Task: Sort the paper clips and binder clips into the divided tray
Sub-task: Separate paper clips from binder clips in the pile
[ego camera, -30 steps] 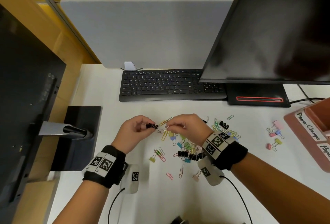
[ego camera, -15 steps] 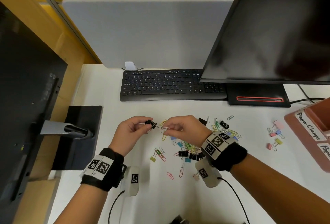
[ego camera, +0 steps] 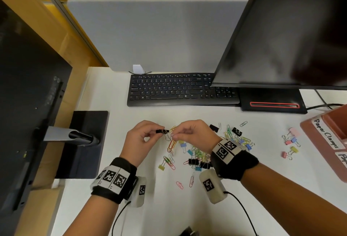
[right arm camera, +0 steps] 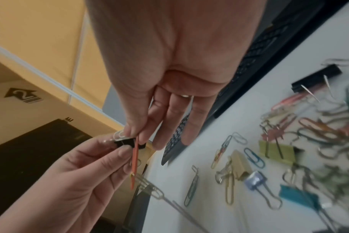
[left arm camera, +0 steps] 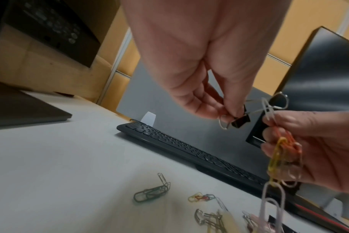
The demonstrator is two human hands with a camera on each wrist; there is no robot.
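A black binder clip (ego camera: 162, 131) is pinched by the left hand (ego camera: 139, 138), while linked paper clips (left arm camera: 277, 157) are gripped by the right hand (ego camera: 195, 134), above the worktop (ego camera: 131, 115). The labelled tray (ego camera: 323, 141) is seen at the worktop's right edge; its contents cannot be told.

Black fabric wristband (ego camera: 114, 179) on left wrist, white panels with square black-and-white markers; matching black fabric band (ego camera: 233, 157) on right; white marker-tagged camera pod (ego camera: 212, 187) beneath each, black cable (ego camera: 242, 211) trailing.

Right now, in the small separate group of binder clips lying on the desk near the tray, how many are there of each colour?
Pink binder clips: 3
Blue binder clip: 1
Yellow binder clip: 1
Total: 5
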